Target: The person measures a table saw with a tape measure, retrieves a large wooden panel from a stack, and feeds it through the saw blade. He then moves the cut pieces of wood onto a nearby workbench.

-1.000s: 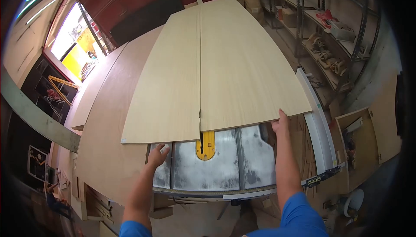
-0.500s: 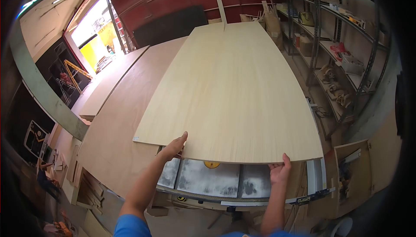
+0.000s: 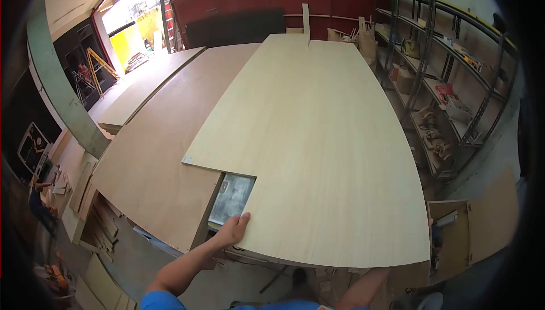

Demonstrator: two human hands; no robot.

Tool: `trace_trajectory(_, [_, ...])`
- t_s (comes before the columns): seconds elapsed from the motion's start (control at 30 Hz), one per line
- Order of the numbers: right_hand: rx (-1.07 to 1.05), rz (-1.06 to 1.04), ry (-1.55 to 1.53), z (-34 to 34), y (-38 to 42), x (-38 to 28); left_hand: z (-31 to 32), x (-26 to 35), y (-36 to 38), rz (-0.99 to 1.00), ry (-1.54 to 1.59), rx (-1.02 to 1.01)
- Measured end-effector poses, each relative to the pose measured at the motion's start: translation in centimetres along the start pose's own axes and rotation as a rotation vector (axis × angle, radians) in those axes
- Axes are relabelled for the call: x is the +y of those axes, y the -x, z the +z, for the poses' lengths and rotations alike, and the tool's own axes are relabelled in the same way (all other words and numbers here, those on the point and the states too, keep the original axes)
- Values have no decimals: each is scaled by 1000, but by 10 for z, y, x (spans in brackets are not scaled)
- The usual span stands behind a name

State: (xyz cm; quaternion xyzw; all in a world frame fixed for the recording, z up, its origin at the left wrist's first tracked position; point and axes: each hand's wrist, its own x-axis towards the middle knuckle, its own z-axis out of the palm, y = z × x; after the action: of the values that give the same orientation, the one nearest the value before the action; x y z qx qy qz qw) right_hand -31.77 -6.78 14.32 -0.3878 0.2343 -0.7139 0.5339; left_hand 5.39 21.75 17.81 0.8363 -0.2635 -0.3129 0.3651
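Pale plywood covers the work surface in two parts whose ends are offset, though the seam between them is hard to make out. The right-hand plywood sheet [image 3: 340, 151] reaches farther toward me than the left-hand plywood piece [image 3: 247, 106]. My left hand [image 3: 234, 230] is closed on the near left corner of the right-hand sheet, thumb on top. My right forearm runs underneath that sheet; most of my right hand is hidden, with what looks like a fingertip [image 3: 431, 222] curled at its right edge. A grey metal tabletop [image 3: 231, 196] shows in the gap left of the sheet.
A brownish board surface [image 3: 164, 140] lies to the left. Metal shelving [image 3: 423, 55] with tools and boxes lines the right wall. An open cabinet [image 3: 454, 236] stands near right. A pillar [image 3: 71, 83] rises at left, and another person [image 3: 42, 205] is at far left.
The right-hand sheet has slid toward me, past the left piece, covering most of the metal tabletop. My left hand came nearer with it. My right hand shifted from the near edge to mostly underneath.
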Motion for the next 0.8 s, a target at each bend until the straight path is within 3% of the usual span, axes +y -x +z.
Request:
trace_trajectory(0.13, [-113, -401, 178, 53, 35, -45, -130, 20, 53, -14, -70, 69])
trace_trajectory(0.2, [-185, -590, 216, 96, 63, -73, -198, -6, 62, 47, 61, -29])
trace_trajectory(0.3, [-300, -793, 177, 169, 125, -121, -289, -52, 94, -97, -43, -27])
trace_trajectory(0.33, [-367, -805, 91, 195, 151, -136, -312, -80, 103, -75, 17, -38])
trace_trajectory(0.43, [-762, -511, -543, 285, 213, -192, -364, -167, 134, -77, 143, -67])
trace_trajectory(0.47, [-889, -391, -749, 315, 229, -208, -375, -199, 141, -71, 142, -53])
trace_trajectory(0.5, [-857, -505, -686, 353, 247, -219, -385, -230, 149, -62, 140, -30])
trace_trajectory(0.53, [-773, -591, -573, 399, 277, -232, -399, -252, 161, -48, 137, 1])
trace_trajectory(0.6, [-531, -700, -281, 485, 345, -262, -420, -284, 192, -166, 269, -125])
trace_trajectory(0.67, [-765, -821, -112, 536, 391, -288, -425, -327, 208, -213, 342, -145])
trace_trajectory(0.73, [-909, -931, 88, 574, 444, -296, -420, -420, 199, -256, 583, -342])
trace_trajectory(0.8, [-926, -1004, 1, 590, 521, -271, -382, -451, 242, -391, 722, -203])
